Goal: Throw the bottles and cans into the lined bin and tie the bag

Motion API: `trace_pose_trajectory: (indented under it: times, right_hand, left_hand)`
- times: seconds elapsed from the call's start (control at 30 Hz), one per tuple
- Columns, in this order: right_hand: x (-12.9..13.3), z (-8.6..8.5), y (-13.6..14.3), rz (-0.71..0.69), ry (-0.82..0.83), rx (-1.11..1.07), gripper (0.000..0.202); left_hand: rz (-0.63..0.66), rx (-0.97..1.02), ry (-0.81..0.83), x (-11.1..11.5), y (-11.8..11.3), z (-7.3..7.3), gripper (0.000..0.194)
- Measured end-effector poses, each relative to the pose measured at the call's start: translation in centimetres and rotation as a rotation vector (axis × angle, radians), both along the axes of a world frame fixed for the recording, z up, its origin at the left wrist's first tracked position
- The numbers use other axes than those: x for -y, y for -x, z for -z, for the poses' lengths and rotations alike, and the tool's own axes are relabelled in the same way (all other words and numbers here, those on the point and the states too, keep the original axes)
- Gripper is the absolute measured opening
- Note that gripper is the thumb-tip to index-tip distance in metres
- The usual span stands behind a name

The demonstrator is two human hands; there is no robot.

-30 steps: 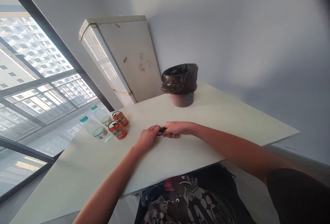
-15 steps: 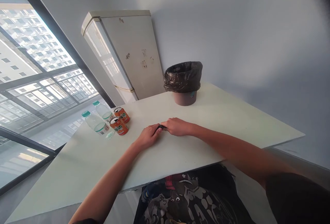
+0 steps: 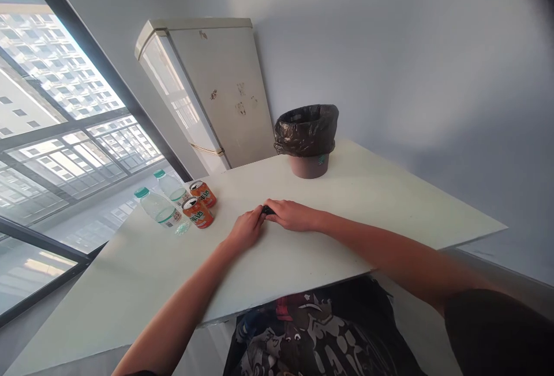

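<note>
My left hand (image 3: 248,228) and my right hand (image 3: 292,215) meet over the middle of the white table (image 3: 277,266). Between their fingers is a small black object (image 3: 268,210), mostly covered, so its kind does not show. Both hands are closed on it. To the left of my left hand stand two orange drink cans (image 3: 198,213) with opened tops. Beside them are two clear plastic bottles (image 3: 161,207) with green caps. Beyond my right hand stands a brownish-pink bin (image 3: 309,167) lined with a black plastic bag (image 3: 307,134).
A white fridge (image 3: 220,87) stands behind the table, against the grey wall (image 3: 389,47). On the left is a large window (image 3: 64,128) with a dark frame. The table's near edge runs in front of my body.
My right hand has shifted slightly left, its fingers now closer over the black object. My left hand has turned a little. The cans, bottles and bin stay in place.
</note>
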State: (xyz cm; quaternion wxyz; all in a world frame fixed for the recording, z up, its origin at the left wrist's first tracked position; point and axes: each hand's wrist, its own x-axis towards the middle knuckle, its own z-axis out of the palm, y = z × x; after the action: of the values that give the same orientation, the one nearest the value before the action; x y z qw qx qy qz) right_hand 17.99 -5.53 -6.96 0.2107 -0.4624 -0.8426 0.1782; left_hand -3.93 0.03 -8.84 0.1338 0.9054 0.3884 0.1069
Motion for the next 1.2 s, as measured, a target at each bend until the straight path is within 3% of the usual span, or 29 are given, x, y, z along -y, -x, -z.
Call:
trace_pose_trajectory:
  times: [0.1,0.2,0.37,0.47,0.57,0.73,0.8,0.97,1.13,1.2]
  right_hand:
    - [-0.1,-0.1,0.2,0.044,-0.018,0.191,0.032]
    - [-0.3,-0.4,-0.2,0.042,-0.041,0.365,0.023]
    - [-0.4,-1.2,-1.0,0.019,-0.016,0.44,0.027]
    - [-0.5,-1.1,-1.2,0.032,0.015,0.413,0.023]
    - [-0.8,-0.6,-1.4,0.004,0.048,0.228,0.025]
    - [-1.2,0.0,-1.8,-0.027,0.081,-0.076,0.009]
    - [-1.2,0.1,-1.8,0.023,0.115,-0.082,0.004]
    - [-1.8,0.2,-2.4,0.121,0.165,0.027,0.018]
    - [-2.6,-0.6,-4.9,0.293,0.234,0.064,0.017]
    - [-2.6,-0.8,-6.0,0.333,0.304,0.073,0.03]
  left_hand:
    - [0.031,-0.02,0.017,0.3,-0.2,0.0,0.027]
    - [0.087,-0.01,0.051,0.6,-0.4,0.1,0.036]
    - [0.078,-0.056,0.031,0.6,-0.6,0.1,0.039]
    - [0.034,-0.097,-0.003,0.3,-0.7,0.2,0.037]
    - [0.02,-0.107,-0.028,0.1,-0.6,0.4,0.036]
    - [0.057,0.051,0.056,0.0,-0.6,0.9,0.039]
    - [0.086,0.1,0.109,0.0,-0.7,0.9,0.04]
    - [0.098,0.113,0.15,0.5,-0.8,0.5,0.04]
    - [0.093,0.054,0.118,0.8,-0.8,0.3,0.039]
    - [0.1,0.052,0.112,0.8,-0.8,0.3,0.039]
